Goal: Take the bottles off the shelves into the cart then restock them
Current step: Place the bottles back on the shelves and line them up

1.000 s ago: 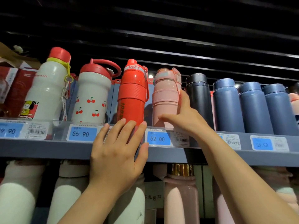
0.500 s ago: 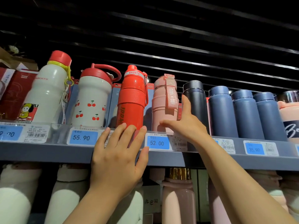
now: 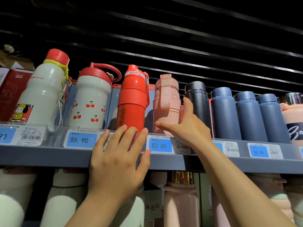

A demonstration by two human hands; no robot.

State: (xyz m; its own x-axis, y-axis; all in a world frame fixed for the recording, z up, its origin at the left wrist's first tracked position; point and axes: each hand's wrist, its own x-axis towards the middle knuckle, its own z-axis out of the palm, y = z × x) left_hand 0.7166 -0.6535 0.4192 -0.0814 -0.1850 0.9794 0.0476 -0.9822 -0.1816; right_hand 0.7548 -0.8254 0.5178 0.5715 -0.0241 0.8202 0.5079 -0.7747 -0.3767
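Note:
A red sports bottle [image 3: 132,99] and a pink bottle [image 3: 165,102] with a woven strap stand side by side on the upper grey shelf [image 3: 41,155]. My left hand [image 3: 118,163] lies flat against the shelf's front edge, and its straight fingertips touch the red bottle's base. My right hand [image 3: 188,128] holds the pink bottle low down, thumb across its front and fingers up its right side. The strap faces me.
A white cartoon bottle [image 3: 42,92] and a white cherry bottle [image 3: 90,102] stand to the left. A black flask [image 3: 196,97] and three blue flasks [image 3: 224,115] stand to the right. Price tags line the shelf edge. White and pink bottles [image 3: 180,202] fill the shelf below.
The pink bottle has turned in my right hand, bringing its strap from the right side round to the front. My left hand stays on the red bottle's base.

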